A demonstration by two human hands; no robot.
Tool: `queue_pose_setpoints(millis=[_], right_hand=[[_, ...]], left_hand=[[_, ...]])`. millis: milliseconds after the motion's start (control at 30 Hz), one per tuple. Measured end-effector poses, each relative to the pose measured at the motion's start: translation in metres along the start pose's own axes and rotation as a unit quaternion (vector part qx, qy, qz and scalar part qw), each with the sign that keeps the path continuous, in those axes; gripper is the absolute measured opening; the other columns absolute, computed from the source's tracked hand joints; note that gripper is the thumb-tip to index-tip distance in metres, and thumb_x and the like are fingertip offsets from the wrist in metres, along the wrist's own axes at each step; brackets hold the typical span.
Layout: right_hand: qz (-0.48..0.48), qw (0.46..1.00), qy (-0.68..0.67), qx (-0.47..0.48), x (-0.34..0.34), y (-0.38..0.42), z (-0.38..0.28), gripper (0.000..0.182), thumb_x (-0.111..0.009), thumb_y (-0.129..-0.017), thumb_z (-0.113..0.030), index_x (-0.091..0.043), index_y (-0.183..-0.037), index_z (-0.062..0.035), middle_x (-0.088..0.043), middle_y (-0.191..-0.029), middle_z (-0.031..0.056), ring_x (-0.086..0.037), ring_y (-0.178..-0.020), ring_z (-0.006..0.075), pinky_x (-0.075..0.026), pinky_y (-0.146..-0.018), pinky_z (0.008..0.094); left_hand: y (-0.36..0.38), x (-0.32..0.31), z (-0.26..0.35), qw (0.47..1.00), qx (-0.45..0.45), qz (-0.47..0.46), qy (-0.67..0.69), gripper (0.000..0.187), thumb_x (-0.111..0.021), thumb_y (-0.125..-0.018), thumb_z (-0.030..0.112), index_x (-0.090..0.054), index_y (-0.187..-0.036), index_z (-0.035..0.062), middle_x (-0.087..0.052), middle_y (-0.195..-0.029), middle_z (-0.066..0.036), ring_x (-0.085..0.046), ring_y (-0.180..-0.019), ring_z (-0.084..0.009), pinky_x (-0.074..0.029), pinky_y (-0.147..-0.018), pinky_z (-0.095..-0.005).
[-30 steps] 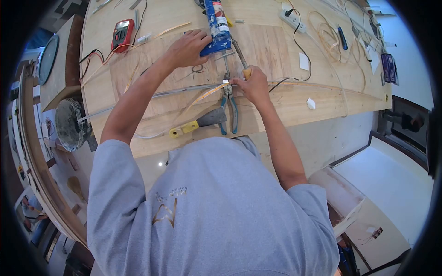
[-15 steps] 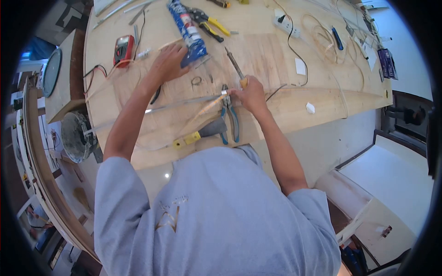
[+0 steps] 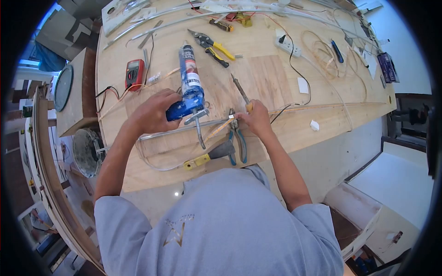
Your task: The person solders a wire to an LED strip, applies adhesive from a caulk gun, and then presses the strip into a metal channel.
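Has the left hand (image 3: 159, 109) closed around the blue rear part of a caulking gun (image 3: 192, 79), with the nozzle pointing away across the bench (image 3: 269, 78) and the metal rod end towards the body. Has the right hand (image 3: 258, 118) closed on the handle of a soldering iron (image 3: 241, 90), thumb beside the white end of an LED strip (image 3: 218, 130); cannot tell whether touching it. Places that end over the head of the teal-handled pliers (image 3: 243, 146); cannot tell whether clamped there.

Looks only partway along, as a judgement: both tools in hand and strip end at the pliers, but iron tip apart from the strip. Too small to tell whether soldered at that end. Leaves the caulking gun in the grasp rather than set down, with no fresh sealant to be made out.

Includes a putty knife (image 3: 197, 161) just beside the pliers, snips (image 3: 212, 47) beyond the iron, and a red multimeter (image 3: 134, 74) beyond the left hand.
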State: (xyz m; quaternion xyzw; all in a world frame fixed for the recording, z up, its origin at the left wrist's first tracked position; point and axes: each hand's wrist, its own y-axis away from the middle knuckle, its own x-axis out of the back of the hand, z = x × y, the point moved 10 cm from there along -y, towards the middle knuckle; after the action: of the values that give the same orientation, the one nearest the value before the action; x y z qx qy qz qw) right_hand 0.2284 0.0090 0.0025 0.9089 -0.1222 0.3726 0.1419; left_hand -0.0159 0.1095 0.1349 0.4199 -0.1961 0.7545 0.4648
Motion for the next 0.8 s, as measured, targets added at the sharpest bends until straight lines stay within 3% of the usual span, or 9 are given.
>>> queue_pose_setpoints(millis=[67,167,333,667,800], right_hand=[[0.004,1.0,-0.014,-0.003,-0.002,0.0,0.004,0.053,-0.091,-0.063,-0.032,-0.058,-0.084,0.0033,-0.058,-0.085,0.0219,-0.058,-0.083,0.0415,-0.047,-0.072,0.0463],[0.047,0.998,0.0,0.038,0.001,0.001,0.004,0.057,-0.093,-0.063,-0.036,-0.054,-0.08,0.0012,-0.059,-0.078,0.0183,-0.057,-0.071,0.0354,-0.047,-0.065,0.0432],[0.046,0.998,0.001,0.037,0.0,0.002,0.004,0.056,-0.093,-0.063,-0.036,-0.054,-0.078,0.0011,-0.058,-0.077,0.0186,-0.056,-0.07,0.0352,-0.046,-0.065,0.044],[0.062,0.994,0.023,0.082,0.003,0.003,-0.003,0.053,-0.092,-0.065,-0.034,-0.054,-0.075,0.0008,-0.057,-0.075,0.0193,-0.054,-0.067,0.0362,-0.045,-0.062,0.0439],[0.049,0.996,0.019,0.072,-0.001,0.001,0.004,0.055,-0.092,-0.066,-0.038,-0.054,-0.075,0.0005,-0.058,-0.075,0.0198,-0.055,-0.067,0.0368,-0.045,-0.063,0.0445]], left_hand=[[-0.006,-0.006,0.005,0.999,-0.031,-0.021,-0.01,0.047,-0.074,-0.07,0.021,-0.058,-0.109,-0.0008,-0.06,-0.101,-0.018,-0.058,-0.099,-0.0365,-0.049,-0.088,-0.0428],[-0.013,-0.028,-0.01,0.993,-0.083,-0.047,-0.068,0.052,-0.074,-0.067,0.018,-0.056,-0.111,-0.0021,-0.059,-0.104,-0.018,-0.058,-0.101,-0.0353,-0.05,-0.088,-0.0425],[-0.023,-0.049,-0.041,0.968,-0.197,-0.044,-0.146,0.051,-0.072,-0.068,0.018,-0.054,-0.11,-0.0029,-0.058,-0.103,-0.019,-0.057,-0.104,-0.0363,-0.049,-0.092,-0.0425],[-0.126,-0.088,-0.058,0.963,-0.159,-0.081,-0.204,0.051,-0.071,-0.072,0.019,-0.054,-0.116,0.0001,-0.058,-0.106,-0.018,-0.058,-0.103,-0.0358,-0.05,-0.09,-0.0427],[-0.126,-0.083,-0.055,0.978,-0.141,0.007,-0.154,0.052,-0.071,-0.071,0.018,-0.055,-0.116,-0.0006,-0.058,-0.104,-0.018,-0.057,-0.104,-0.0364,-0.049,-0.09,-0.0435]])
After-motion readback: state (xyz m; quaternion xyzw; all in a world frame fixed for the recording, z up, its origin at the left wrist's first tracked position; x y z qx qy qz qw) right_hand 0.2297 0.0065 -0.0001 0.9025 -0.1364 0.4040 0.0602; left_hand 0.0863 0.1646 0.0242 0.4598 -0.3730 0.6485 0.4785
